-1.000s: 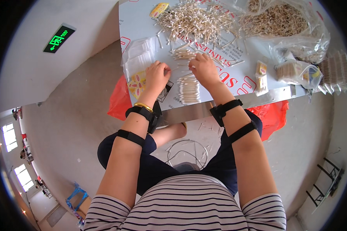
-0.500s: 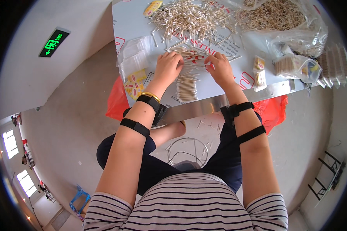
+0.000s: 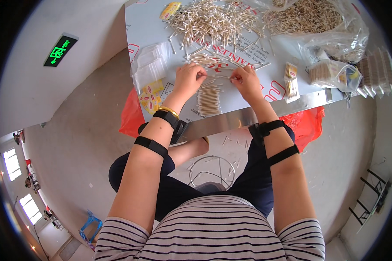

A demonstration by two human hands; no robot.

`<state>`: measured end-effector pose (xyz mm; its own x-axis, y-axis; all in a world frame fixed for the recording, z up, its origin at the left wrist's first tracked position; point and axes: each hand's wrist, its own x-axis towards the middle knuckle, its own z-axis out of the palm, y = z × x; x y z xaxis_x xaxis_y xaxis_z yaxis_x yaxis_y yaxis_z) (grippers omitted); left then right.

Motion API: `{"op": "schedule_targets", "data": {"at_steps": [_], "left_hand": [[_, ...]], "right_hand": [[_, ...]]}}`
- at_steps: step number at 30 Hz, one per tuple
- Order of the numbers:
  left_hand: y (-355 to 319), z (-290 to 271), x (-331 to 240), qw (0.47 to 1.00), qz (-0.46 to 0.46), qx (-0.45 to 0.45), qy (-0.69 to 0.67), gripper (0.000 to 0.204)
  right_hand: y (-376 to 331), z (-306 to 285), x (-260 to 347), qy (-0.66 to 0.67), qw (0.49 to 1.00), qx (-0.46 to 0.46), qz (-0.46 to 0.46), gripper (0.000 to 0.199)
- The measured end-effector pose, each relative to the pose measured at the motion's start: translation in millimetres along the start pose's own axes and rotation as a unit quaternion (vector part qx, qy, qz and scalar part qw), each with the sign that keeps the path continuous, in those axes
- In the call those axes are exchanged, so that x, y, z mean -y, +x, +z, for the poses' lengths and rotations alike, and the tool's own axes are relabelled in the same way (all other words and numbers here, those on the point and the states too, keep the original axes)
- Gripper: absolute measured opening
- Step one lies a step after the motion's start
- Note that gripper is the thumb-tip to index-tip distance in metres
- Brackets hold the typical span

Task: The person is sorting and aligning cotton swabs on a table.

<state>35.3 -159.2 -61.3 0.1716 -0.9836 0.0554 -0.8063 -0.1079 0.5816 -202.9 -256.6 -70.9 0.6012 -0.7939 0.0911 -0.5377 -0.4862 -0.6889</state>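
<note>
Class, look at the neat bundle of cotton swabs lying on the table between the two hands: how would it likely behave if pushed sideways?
The bundle of cotton swabs appears unbound, so it would probably scatter. Each thin, round stick looks light and apt to roll on the smooth table.

We've got both forearms reaching forward from the lower edge, elbows apart, converging toward the middle. Left hand is curled, knuckles up, fingertips pinched toward the right. Right hand mirrors it, fingers pinched toward the left, just beside the other. Black straps circle each wrist and forearm; a yellow bangle sits on the left wrist.
</note>
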Motion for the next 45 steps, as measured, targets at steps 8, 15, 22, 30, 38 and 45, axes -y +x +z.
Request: {"op": "schedule_targets", "data": {"at_steps": [8,15,22,30,38,45], "left_hand": [[-17.8,4.5,6.2,0.996,-0.037,-0.009,-0.081,0.005],[-19.8,5.5,-15.3,0.999,0.009,-0.048,-0.013,0.007],[-29.4,-1.3,5.6,0.966,-0.027,-0.228,-0.12,0.015],[-45.4,18.2,-5.5,0.974,-0.059,-0.181,-0.121,0.023],[-40.0,25.8,-16.0,0.963,-0.074,-0.185,-0.18,0.024],[-51.0,21.8,-12.5,0.973,-0.035,-0.203,-0.102,0.031]], "right_hand": [[10.8,3.3,2.2,0.017,1.0,-0.001,0.017,0.015],[28.0,24.3,36.4,-0.015,0.999,0.014,-0.037,0.017],[14.1,14.0,23.2,0.048,0.999,-0.016,0.005,0.015],[-8.3,20.6,19.1,0.079,0.988,-0.085,0.106,0.014],[2.6,42.9,37.5,0.116,0.991,-0.048,0.056,0.019],[-18.7,23.5,21.5,0.142,0.98,-0.089,0.11,0.027]]}}
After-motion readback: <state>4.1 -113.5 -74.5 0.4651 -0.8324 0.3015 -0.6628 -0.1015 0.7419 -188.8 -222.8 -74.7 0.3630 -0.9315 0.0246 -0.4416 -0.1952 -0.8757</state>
